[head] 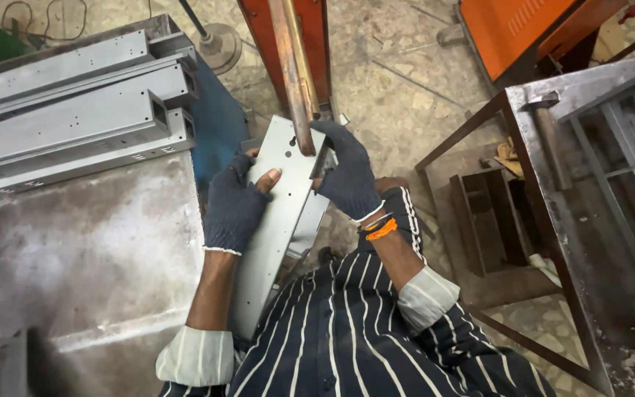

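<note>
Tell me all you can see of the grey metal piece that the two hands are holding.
The grey metal piece is a long, narrow length of folded sheet metal, pale grey, with small holes punched along its flat face and a turned-down flange on its right edge. It lies slanted, its near end by the striped shirt, its far end under the copper-coloured arm of the orange machine. The gloved left hand grips its left edge, bare thumb on the face; the gloved right hand holds the right edge near the far end.
</note>
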